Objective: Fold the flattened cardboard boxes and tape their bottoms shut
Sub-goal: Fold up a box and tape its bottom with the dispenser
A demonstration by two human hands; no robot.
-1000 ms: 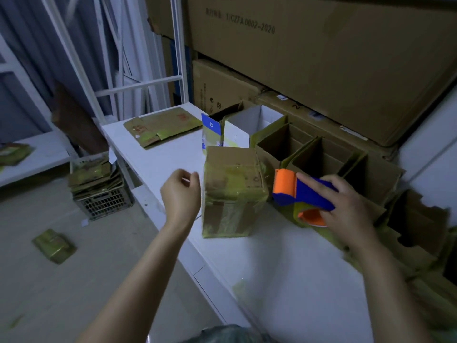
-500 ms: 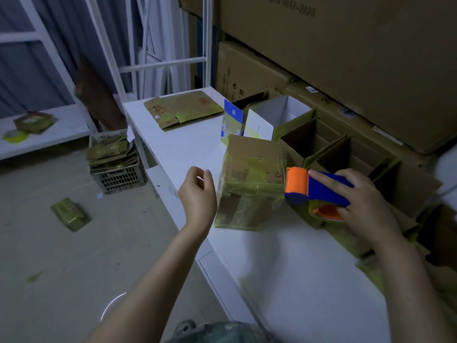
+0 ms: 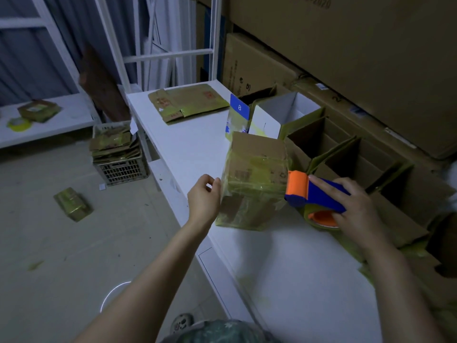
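Note:
A folded cardboard box (image 3: 252,179) wrapped in yellowish tape stands on the white table (image 3: 284,263), bottom side up. My left hand (image 3: 204,201) hovers at its left side, fingers loosely curled and empty, fingertips at the box's edge. My right hand (image 3: 356,211) grips a blue and orange tape dispenser (image 3: 314,194), whose orange head touches the box's right side. A flattened box (image 3: 188,102) lies at the far end of the table.
Open folded boxes (image 3: 346,154) line the table's right side below large stacked cartons (image 3: 346,58). On the floor, a crate (image 3: 118,162) holds flattened boxes, and a single taped box (image 3: 73,204) lies to its left. A white shelf frame (image 3: 170,55) rises behind the table.
My left hand has moved right, up to the box's left edge. The view has tilted down and left. The dispenser stays against the box.

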